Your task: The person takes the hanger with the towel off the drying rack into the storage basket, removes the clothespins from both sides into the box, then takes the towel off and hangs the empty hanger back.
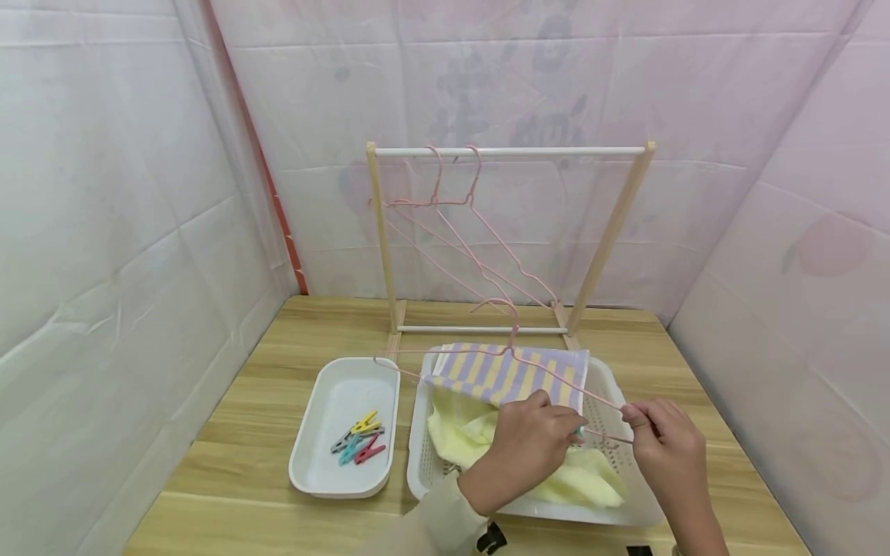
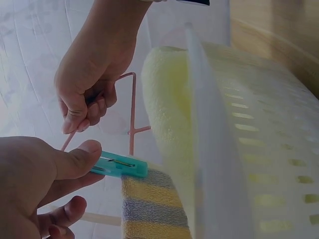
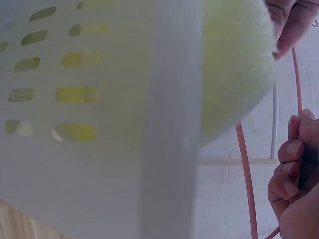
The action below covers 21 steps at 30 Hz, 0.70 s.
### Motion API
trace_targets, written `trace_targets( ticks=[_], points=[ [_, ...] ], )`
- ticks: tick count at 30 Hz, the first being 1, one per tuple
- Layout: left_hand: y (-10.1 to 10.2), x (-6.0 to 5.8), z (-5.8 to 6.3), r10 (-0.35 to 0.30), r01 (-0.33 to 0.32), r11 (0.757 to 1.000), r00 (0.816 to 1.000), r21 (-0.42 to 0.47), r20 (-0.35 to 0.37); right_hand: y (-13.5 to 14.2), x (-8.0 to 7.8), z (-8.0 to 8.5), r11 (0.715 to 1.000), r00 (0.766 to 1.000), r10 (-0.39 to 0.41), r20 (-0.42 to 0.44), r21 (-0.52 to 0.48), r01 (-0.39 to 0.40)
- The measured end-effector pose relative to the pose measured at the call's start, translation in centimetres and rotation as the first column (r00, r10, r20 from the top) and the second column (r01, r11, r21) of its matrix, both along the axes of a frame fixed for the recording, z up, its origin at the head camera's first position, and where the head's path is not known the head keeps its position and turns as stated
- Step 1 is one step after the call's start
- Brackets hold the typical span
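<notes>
My left hand (image 1: 524,436) pinches a teal clothespin (image 2: 119,165) between thumb and fingers. The clothespin's tip overlaps the corner of a towel with purple and yellow stripes (image 1: 501,378). That towel hangs folded over the lower bar of a pink hanger (image 1: 515,333), above the basket. At the hanger's right end, my right hand (image 1: 669,448) grips the wire with curled fingers, also seen from close by in the right wrist view. A pale yellow towel (image 1: 455,436) lies in the white slotted basket (image 1: 417,467) below both hands, partly hidden by my left arm.
Left of the basket stands a white tray (image 1: 348,378) holding several clothespins (image 1: 365,422) in yellow, grey, teal and red. Behind, a wood-and-white rack (image 1: 556,152) carries pink hangers (image 1: 476,174). Sheet-covered walls (image 1: 153,232) close in the wooden table (image 1: 236,432).
</notes>
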<state>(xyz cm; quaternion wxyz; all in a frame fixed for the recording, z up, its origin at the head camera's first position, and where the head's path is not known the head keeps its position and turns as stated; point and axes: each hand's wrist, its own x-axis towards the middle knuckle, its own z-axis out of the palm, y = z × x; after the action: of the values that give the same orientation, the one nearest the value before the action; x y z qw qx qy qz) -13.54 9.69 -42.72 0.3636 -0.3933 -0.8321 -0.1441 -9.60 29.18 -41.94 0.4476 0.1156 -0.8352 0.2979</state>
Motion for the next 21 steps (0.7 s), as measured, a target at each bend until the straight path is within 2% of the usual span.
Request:
trace_targets(
  ticks=[4,13,21],
  points=[
    [0.03,-0.06,0.01,-0.008,0.008,1.0,1.0,0.023,0.009,-0.07,0.04,0.1,1.0,1.0,0.002,-0.002,-0.003,-0.002],
    [-0.28,-0.12,0.51,-0.002,0.004,0.998,1.0,0.062,-0.031,-0.13,-0.04,-0.1,1.0,1.0,0.003,0.008,0.011,-0.003],
    [-0.46,-0.4,0.4,-0.023,0.025,0.994,1.0,0.105,-0.014,-0.07,-0.19,-0.21,1.0,1.0,-0.002,0.01,0.017,0.001]
  ],
)
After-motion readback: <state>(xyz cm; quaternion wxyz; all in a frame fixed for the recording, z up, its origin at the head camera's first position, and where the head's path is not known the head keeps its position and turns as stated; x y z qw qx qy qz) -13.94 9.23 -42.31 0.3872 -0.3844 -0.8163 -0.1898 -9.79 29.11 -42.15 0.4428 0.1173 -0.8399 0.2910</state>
